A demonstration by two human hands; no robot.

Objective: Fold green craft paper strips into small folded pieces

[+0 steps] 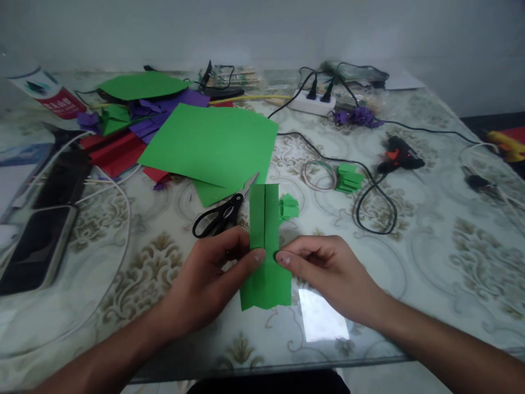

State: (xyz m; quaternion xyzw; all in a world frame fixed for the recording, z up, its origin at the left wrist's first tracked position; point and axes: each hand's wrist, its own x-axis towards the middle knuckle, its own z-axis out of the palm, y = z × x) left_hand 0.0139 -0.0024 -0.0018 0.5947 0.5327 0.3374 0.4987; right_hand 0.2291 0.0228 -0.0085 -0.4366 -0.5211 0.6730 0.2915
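A folded strip of green paper (264, 279) is held upright between my two hands, above the table near its front edge. Its upper part has both sides folded inward to a middle seam; the lower part flares wider and ends in a jagged edge. My left hand (223, 271) pinches the left side, thumb on the front face. My right hand (324, 268) pinches the right edge between thumb and forefinger. Just behind the strip lie black-handled scissors (223, 213), blades partly over a large green sheet (213, 142). A small folded green piece (289, 207) sits right of the strip.
A glue gun (400, 156) with a looping black cord lies at right, near a tape roll (319, 175) and another green piece (348, 178). Behind are a white power strip (312, 102) and purple paper flowers (359, 116). Phones (36, 249), red paper (115, 153) and a bottle (49, 90) occupy the left.
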